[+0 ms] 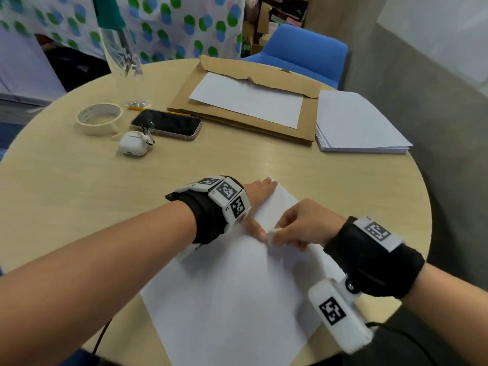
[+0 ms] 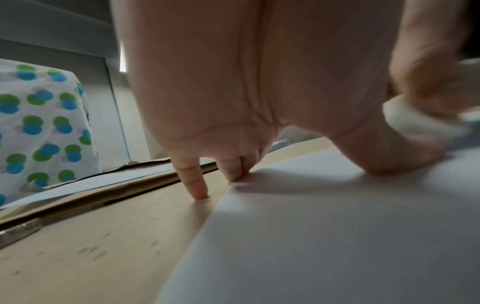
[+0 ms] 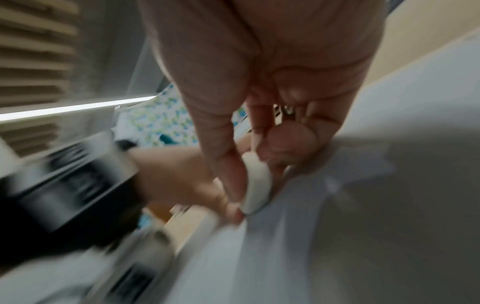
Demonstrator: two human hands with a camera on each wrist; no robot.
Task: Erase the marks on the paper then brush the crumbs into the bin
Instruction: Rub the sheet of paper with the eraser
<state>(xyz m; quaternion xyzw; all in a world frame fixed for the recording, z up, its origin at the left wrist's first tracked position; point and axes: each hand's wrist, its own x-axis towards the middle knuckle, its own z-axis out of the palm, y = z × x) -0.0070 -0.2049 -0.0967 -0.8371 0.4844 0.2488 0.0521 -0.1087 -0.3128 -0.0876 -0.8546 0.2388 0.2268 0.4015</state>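
A white sheet of paper (image 1: 227, 294) lies at an angle on the round wooden table (image 1: 79, 194), close to me. My left hand (image 1: 260, 199) lies flat on the sheet's far corner with its fingers straight, thumb spread on the paper (image 2: 337, 226). My right hand (image 1: 298, 228) pinches a small white eraser (image 1: 272, 236) between thumb and fingers, its lower end on the sheet beside the left thumb. The right wrist view is blurred; the eraser (image 3: 255, 185) touches the paper (image 3: 363, 226) there. No marks or crumbs show on the sheet, and no bin is in view.
Farther back lie a masking tape roll (image 1: 99, 118), a phone (image 1: 167, 124), a white earbud case (image 1: 133, 147), a pencil (image 1: 137, 108), a cardboard envelope (image 1: 277, 128) with a sheet on it, and a paper stack (image 1: 361, 122). A blue chair (image 1: 306, 51) stands behind the table.
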